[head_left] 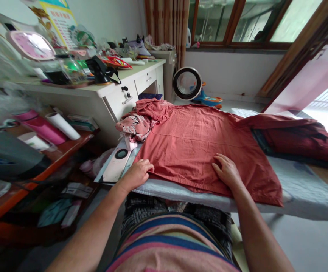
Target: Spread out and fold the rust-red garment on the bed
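Note:
A rust-red shirt (pixel 192 139) lies spread over a light-blue padded ironing board (pixel 300 189), its hem along the near edge. One sleeve stretches to the right, over folded dark clothes (pixel 308 145). At the hem's left corner, my left hand (pixel 139 174) has its fingers curled closed on the cloth. My right hand (pixel 226 169) rests on the shirt's lower right part with its fingers stretched out. Bunched floral cloth (pixel 138 126) sits beyond my left hand, partly beside the shirt's upper left end.
A pale rest plate with a dark oval (pixel 114 166) occupies the board's left end. A cluttered cream desk (pixel 101 90) stands behind it. At left, an orange-edged shelf (pixel 39 173) holds a pink bottle (pixel 43 126). A round-framed object (pixel 187 84) stands beyond the board.

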Demonstrator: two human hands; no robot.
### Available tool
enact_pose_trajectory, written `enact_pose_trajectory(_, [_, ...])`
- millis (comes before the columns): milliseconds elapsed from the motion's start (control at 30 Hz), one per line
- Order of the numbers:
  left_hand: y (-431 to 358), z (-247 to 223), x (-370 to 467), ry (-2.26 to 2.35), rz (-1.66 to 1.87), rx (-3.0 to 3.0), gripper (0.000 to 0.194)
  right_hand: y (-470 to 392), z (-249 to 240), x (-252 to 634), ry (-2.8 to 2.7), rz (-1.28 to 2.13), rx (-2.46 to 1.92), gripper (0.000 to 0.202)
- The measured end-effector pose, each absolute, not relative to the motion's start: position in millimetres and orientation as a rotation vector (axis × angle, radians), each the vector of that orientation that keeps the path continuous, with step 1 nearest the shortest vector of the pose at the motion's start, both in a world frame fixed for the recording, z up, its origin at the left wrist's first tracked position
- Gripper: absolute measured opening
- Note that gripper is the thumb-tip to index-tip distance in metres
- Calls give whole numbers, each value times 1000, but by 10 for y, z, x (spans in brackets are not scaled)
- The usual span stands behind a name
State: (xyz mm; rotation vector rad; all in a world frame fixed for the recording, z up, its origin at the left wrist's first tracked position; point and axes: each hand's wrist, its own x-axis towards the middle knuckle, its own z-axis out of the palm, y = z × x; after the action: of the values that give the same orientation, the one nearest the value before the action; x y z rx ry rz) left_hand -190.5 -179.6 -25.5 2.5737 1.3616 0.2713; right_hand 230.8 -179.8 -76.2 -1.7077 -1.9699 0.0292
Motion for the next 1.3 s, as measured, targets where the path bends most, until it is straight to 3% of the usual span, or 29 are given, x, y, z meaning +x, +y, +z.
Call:
enact_pose_trajectory(467, [-1855, -158, -2060, 1575, 149, 2575, 29, -1813, -730, 2282, -1946, 59, -1712, 40])
enact_pose_trajectory(633, [-1941, -117, -1670, 1319, 280, 2662, 32, -1815, -728, 2283, -1942, 48, -1704, 38])
enact_pose_trajectory(867, [-1938, -150, -1241, 1048, 276, 2579, 16, -1824, -713, 2269, -1956, 48, -1737, 39])
enact_pose_trajectory(1133, [-1728, -116, -1132, 1052, 228, 2559, 21, -1877, -638, 2170, -2031, 129, -1825, 42])
enact_pose_trajectory(1300, [-1809, -118, -887, 798, 307, 2658, 33, -2073, -485, 1880, -1999, 360, -1526, 36])
